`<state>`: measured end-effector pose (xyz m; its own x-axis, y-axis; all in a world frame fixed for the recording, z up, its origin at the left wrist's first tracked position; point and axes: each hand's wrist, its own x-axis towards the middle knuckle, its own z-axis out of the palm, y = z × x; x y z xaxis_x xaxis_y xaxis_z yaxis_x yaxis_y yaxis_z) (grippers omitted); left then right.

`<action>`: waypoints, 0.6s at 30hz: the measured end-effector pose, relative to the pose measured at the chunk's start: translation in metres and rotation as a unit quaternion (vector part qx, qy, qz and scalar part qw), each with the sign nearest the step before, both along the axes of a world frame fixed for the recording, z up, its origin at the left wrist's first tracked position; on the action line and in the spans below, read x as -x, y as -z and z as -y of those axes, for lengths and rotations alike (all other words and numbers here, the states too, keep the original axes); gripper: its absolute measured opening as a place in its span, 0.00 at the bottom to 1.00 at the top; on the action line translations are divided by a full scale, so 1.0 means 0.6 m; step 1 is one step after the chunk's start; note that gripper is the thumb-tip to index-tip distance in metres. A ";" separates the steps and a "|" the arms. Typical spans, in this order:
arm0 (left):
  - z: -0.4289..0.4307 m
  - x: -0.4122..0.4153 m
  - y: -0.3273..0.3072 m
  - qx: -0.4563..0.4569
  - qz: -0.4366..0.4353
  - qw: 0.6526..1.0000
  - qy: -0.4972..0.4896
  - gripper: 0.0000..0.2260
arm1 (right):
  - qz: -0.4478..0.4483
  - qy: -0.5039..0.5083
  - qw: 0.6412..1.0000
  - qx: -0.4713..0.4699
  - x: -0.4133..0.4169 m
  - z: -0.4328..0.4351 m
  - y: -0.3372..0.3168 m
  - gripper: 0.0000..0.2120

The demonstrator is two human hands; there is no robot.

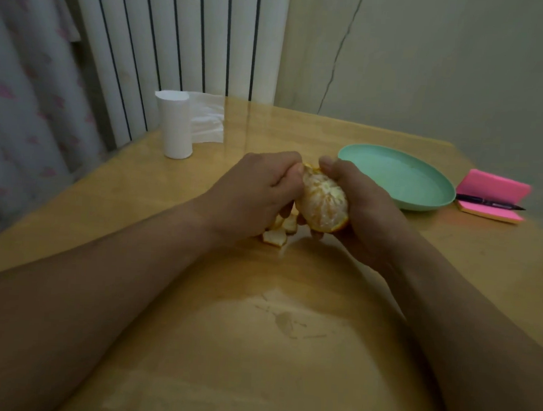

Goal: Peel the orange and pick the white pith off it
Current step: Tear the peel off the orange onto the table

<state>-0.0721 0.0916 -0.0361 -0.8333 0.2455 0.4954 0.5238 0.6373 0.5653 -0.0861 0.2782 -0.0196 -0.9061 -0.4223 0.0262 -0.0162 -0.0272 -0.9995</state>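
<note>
Over the glossy wooden table point(287, 349), the orange point(322, 205) is gripped steady in the right hand point(362, 211) so that its top peel can be pinched away by the left hand point(251, 194).

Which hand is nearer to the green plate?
Right. The right hand, holding the orange, sits just beside the green plate; the left hand is beyond the orange, farther away.

tissue roll point(175, 125) at the table's point(287, 349) far left, green plate point(396, 178) beside pink sticky notes point(493, 195) with pen point(489, 202)
</note>
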 end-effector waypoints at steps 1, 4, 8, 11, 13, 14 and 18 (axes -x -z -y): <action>0.001 0.000 -0.002 -0.005 0.017 1.000 0.008 0.15 | 0.004 -0.001 1.000 0.001 0.002 -0.002 0.001 0.20; 0.004 -0.005 -0.010 0.014 0.057 0.997 0.045 0.15 | 0.035 0.008 0.999 0.001 0.006 -0.008 0.003 0.25; 0.006 -0.009 -0.015 0.022 0.063 0.996 0.057 0.15 | 0.022 0.010 1.000 0.009 0.006 -0.002 0.009 0.22; -0.001 -0.009 -0.011 -0.008 0.013 0.999 0.029 0.16 | -0.011 0.006 0.999 0.052 0.001 0.008 0.011 0.19; -0.009 -0.012 -0.008 -0.078 0.005 0.997 0.009 0.17 | -0.022 -0.009 0.996 0.086 -0.005 0.016 0.011 0.24; -0.012 -0.012 -0.007 -0.121 0.010 0.993 0.002 0.18 | -0.029 -0.018 0.994 0.102 -0.006 0.020 0.012 0.27; -0.022 -0.016 -0.012 -0.276 0.095 0.956 -0.008 0.20 | -0.047 -0.033 0.986 0.153 -0.003 0.024 0.013 0.25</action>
<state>-0.0622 0.1051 -0.0290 -0.9223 -0.0227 0.3858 0.3717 0.2208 0.9017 -0.0844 0.2635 -0.0274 -0.8644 -0.4390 0.2452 -0.0975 -0.3321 -0.9382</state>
